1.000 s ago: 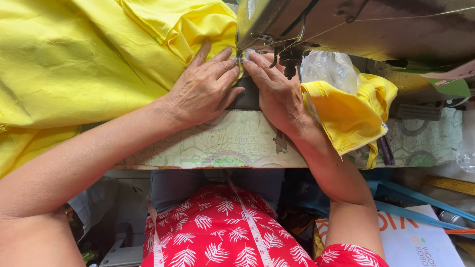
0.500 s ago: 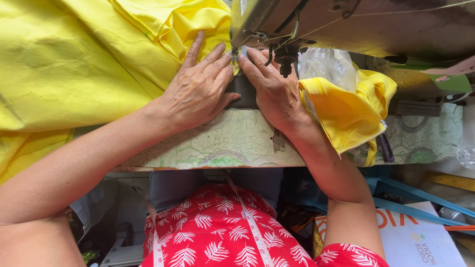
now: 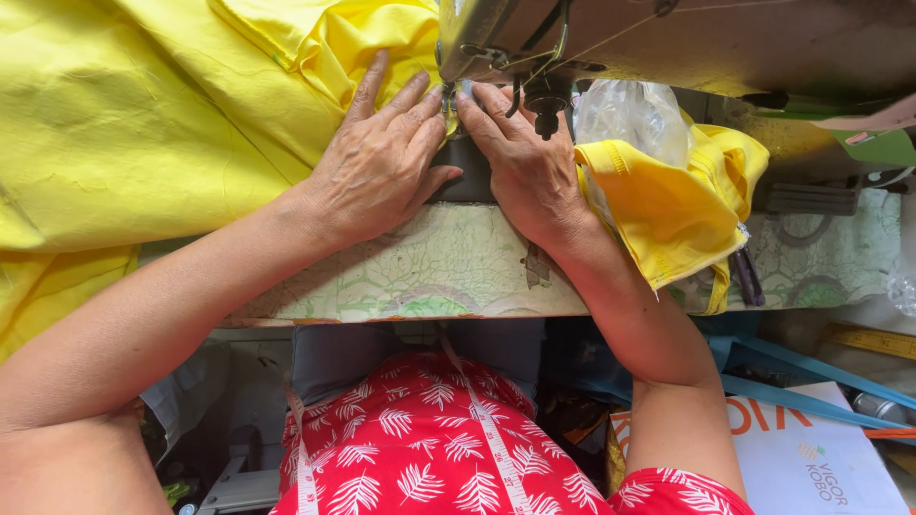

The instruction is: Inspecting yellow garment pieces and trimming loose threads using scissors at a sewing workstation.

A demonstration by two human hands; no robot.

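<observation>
My left hand (image 3: 382, 162) lies flat with fingers spread on a large sheet of yellow fabric (image 3: 143, 124), pressing it down beside the needle area of a sewing machine (image 3: 668, 38). My right hand (image 3: 520, 157) rests flat just to the right of it, fingertips at the presser foot (image 3: 456, 95) under the machine head. The two hands almost touch at the fingertips. A smaller bunch of yellow fabric (image 3: 668, 200) lies folded to the right of my right wrist. The needle itself is hidden by the machine head.
The sewing table (image 3: 429, 277) has a worn green patterned top, its front edge near my lap. A clear plastic bag (image 3: 630, 114) sits behind the folded cloth. A white measuring tape (image 3: 496, 439) hangs over my red leaf-print clothing. A white box (image 3: 811, 458) and blue straps (image 3: 792, 381) lie lower right.
Both hands have slid slightly away from me toward the machine head, and the yellow fabric has moved with them.
</observation>
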